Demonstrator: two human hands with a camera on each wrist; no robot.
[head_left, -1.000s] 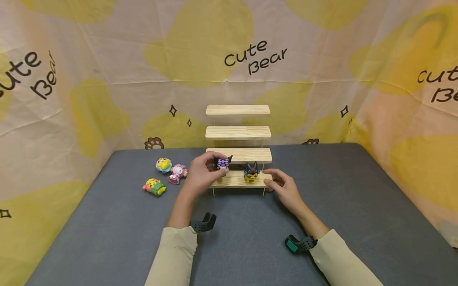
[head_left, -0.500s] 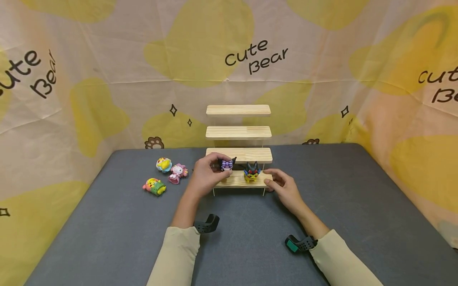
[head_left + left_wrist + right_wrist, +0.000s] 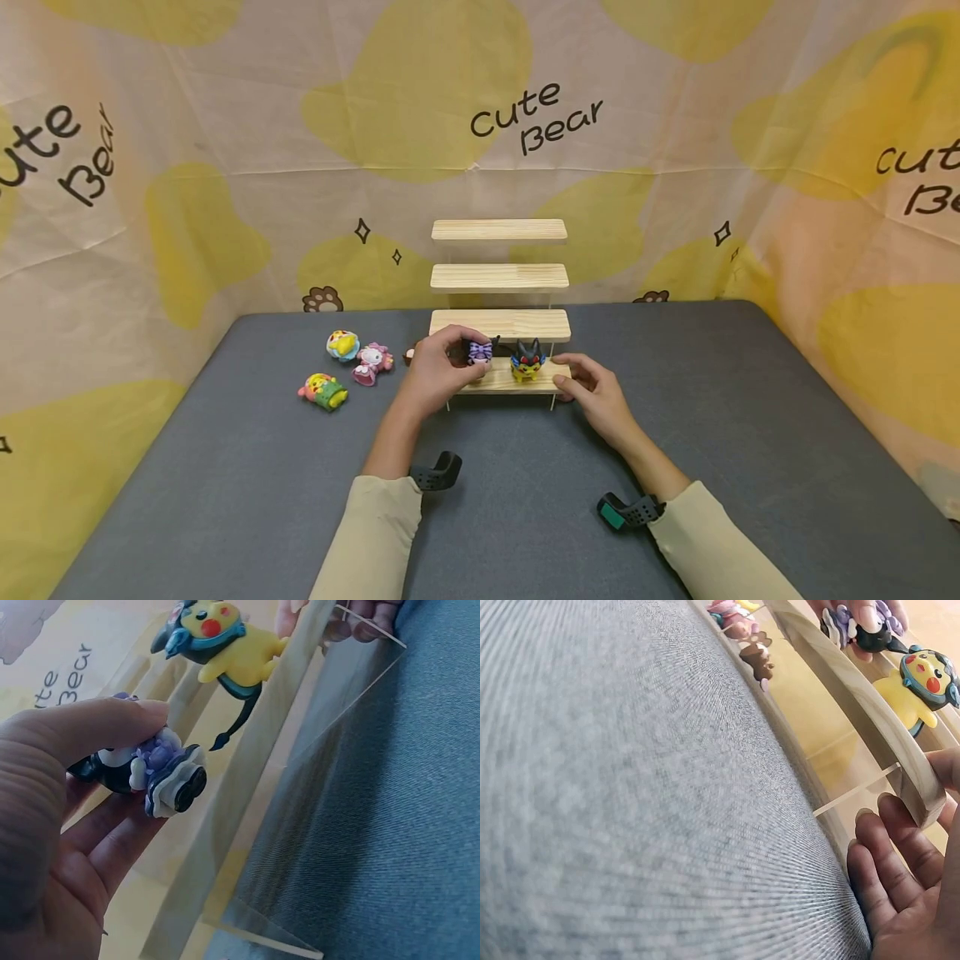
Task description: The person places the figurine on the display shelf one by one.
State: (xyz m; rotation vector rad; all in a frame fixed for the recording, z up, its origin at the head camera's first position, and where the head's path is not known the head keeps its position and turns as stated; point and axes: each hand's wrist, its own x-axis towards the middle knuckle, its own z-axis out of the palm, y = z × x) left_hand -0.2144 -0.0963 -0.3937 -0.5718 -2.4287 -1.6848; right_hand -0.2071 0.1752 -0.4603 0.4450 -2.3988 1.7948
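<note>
Fingers curled round a purple doll (image 3: 480, 353), your left hand (image 3: 437, 371) holds it over the bottom shelf (image 3: 498, 387) of the rack (image 3: 501, 320); your right hand (image 3: 600, 398) pinches that shelf's end. Seems early: one yellow doll (image 3: 528, 365) stands there, four toys (image 3: 372, 363) left of the rack aren't yet up.

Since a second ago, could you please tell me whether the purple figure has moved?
Yes: in the head view, the purple figure has moved right and slightly down, closer to the yellow figure standing on the bottom shelf.
</note>
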